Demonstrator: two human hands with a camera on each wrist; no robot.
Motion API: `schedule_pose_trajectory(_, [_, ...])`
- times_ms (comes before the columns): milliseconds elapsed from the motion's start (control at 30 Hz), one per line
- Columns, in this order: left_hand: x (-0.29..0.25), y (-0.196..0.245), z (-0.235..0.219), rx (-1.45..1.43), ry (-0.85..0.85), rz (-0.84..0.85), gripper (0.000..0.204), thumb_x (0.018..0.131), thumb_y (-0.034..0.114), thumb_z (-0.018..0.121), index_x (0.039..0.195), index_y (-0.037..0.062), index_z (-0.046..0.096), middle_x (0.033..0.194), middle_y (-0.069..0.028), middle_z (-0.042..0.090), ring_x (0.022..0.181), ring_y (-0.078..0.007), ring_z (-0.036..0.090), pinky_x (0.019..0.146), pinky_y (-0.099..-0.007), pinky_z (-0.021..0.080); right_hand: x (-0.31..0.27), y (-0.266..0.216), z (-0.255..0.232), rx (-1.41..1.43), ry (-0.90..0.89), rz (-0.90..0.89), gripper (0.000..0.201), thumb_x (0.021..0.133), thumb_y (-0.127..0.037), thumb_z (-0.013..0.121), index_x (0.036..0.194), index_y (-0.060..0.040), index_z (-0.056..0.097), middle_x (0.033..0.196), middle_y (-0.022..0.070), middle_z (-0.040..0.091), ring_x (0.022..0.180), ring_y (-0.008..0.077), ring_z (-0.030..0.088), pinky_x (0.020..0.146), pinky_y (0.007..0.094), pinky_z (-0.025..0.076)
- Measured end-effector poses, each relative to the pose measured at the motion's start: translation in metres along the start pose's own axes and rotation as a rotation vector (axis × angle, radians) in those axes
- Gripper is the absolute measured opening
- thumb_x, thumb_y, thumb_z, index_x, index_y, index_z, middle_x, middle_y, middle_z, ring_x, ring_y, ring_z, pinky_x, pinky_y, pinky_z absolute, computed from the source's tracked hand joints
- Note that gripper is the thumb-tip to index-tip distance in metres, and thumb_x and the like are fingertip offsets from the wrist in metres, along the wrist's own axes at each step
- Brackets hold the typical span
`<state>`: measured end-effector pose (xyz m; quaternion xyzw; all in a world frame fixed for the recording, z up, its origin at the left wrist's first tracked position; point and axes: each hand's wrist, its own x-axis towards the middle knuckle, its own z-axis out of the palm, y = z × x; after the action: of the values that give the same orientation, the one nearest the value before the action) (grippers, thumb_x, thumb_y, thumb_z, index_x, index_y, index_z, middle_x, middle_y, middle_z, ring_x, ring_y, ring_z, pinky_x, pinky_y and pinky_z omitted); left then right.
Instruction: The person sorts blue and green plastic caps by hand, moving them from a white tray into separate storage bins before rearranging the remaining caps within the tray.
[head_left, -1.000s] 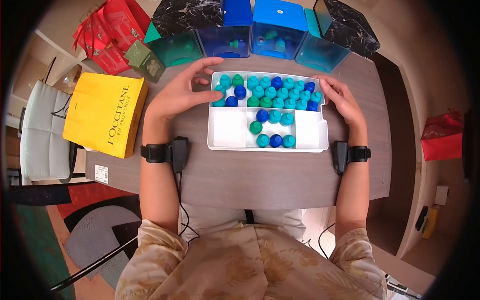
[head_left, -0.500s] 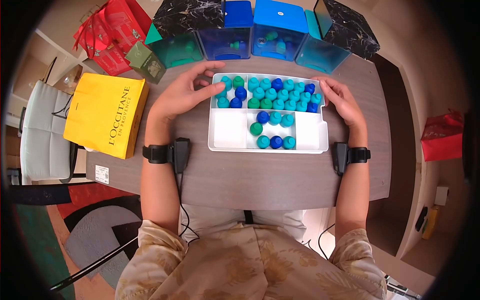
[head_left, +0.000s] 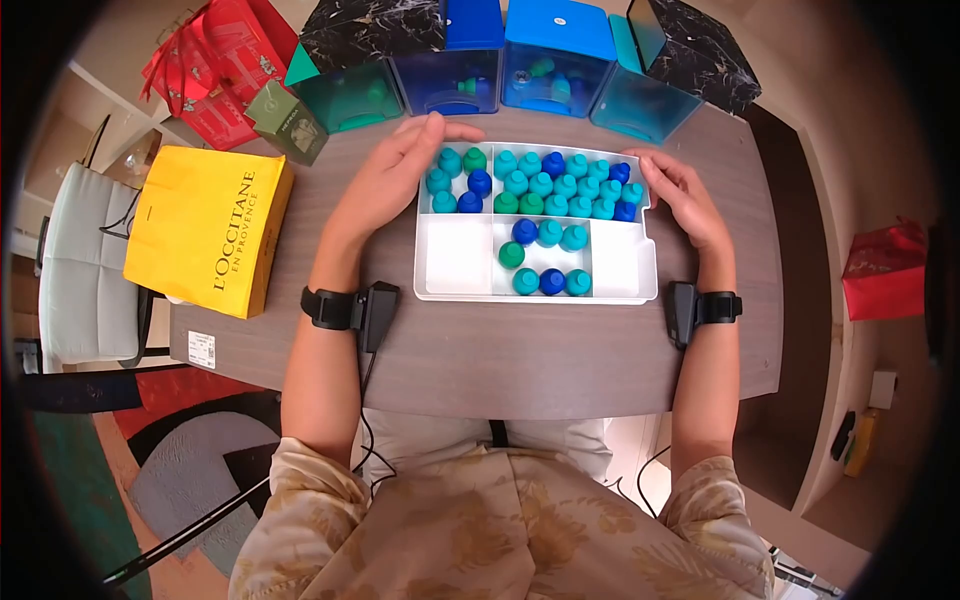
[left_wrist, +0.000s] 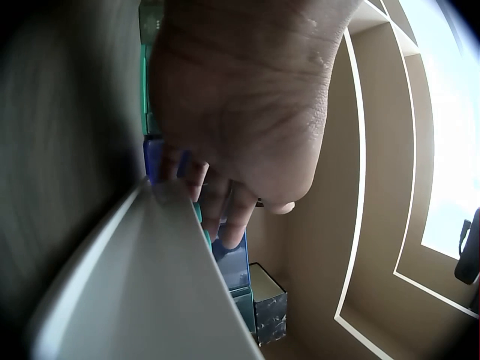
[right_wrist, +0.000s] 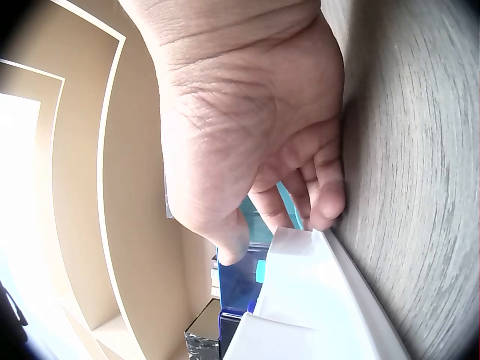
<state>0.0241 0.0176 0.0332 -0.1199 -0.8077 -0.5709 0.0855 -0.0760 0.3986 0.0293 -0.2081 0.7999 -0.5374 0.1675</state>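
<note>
A white divided tray (head_left: pixel 460 255) lies on the table, its far compartments holding many small bottle-shaped pieces (head_left: pixel 565 187) in teal, blue and green. More of these sit in the near middle compartment, while the near left and near right ones show bare white floors. My left hand (head_left: pixel 392 180) is at the tray's far left corner, fingers stretched along the far edge, thumb raised. In the left wrist view those fingers (left_wrist: pixel 217 199) extend past the tray wall. My right hand (head_left: pixel 685 200) holds the tray's right end, thumb above the rim and fingers (right_wrist: pixel 326 199) curled low against the outer wall.
Behind the tray stand a green box (head_left: pixel 350 100), a dark blue box (head_left: pixel 445 85), a bright blue box (head_left: pixel 555 70) and a teal box (head_left: pixel 640 105). Black marbled boxes (head_left: pixel 375 25) rest above. At left are a yellow bag (head_left: pixel 205 230), a red bag (head_left: pixel 220 75) and a small green carton (head_left: pixel 285 125).
My left thumb has come off the teal pieces at the tray's left, and the left hand has shifted right and around the far corner. The right hand stays at the right end.
</note>
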Motion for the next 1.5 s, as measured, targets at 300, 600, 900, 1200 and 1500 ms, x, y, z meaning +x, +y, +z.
schedule_pose_trajectory(300, [-0.001,-0.002,-0.002,0.109,0.002,0.048,0.052,0.115,0.045,0.045,0.116,0.0058,0.079,0.113,-0.0066,0.065,0.111,-0.017,0.057,0.1,-0.0309,0.044,0.0,0.001,-0.001,-0.011,0.0,0.007,0.048,0.108,-0.047,0.061,0.128,-0.0053,0.074,0.102,-0.0033,0.07,0.088,0.0068,0.056,0.075,0.0232,0.045])
schedule_pose_trajectory(600, [-0.001,0.0,-0.006,0.103,0.007,0.021,0.049,0.115,0.042,0.048,0.116,0.004,0.078,0.113,-0.008,0.071,0.109,-0.0176,0.058,0.095,-0.0318,0.046,-0.001,-0.003,-0.001,-0.003,-0.009,0.021,0.049,0.107,-0.048,0.062,0.13,-0.0059,0.074,0.104,-0.0027,0.07,0.09,0.0074,0.057,0.076,0.0234,0.046])
schedule_pose_trajectory(900, [0.002,-0.004,-0.004,0.037,0.148,-0.093,0.063,0.116,0.052,0.036,0.122,0.0028,0.076,0.119,-0.0039,0.071,0.106,-0.0141,0.057,0.1,-0.0294,0.044,-0.004,-0.009,-0.003,0.069,-0.038,-0.035,0.037,0.101,-0.029,0.069,0.129,-0.0064,0.073,0.112,-0.0011,0.07,0.095,0.0081,0.057,0.078,0.0239,0.047])
schedule_pose_trajectory(1200, [0.005,-0.017,-0.007,0.033,0.165,-0.313,0.077,0.112,0.065,0.033,0.12,0.0028,0.077,0.099,-0.0016,0.074,0.085,-0.009,0.057,0.076,-0.0241,0.04,-0.002,0.001,-0.005,0.06,-0.043,-0.023,0.041,0.095,-0.024,0.075,0.133,-0.0075,0.072,0.088,-0.0058,0.062,0.083,0.0059,0.054,0.074,0.0215,0.041])
schedule_pose_trajectory(1500, [0.006,-0.033,-0.01,-0.003,0.12,-0.39,0.083,0.109,0.071,0.032,0.119,0.002,0.077,0.099,-0.0031,0.074,0.089,-0.0105,0.062,0.078,-0.0249,0.044,-0.003,-0.002,-0.001,0.081,-0.042,-0.033,0.043,0.095,-0.026,0.079,0.133,-0.0075,0.072,0.085,-0.0059,0.06,0.081,0.005,0.053,0.073,0.0218,0.041])
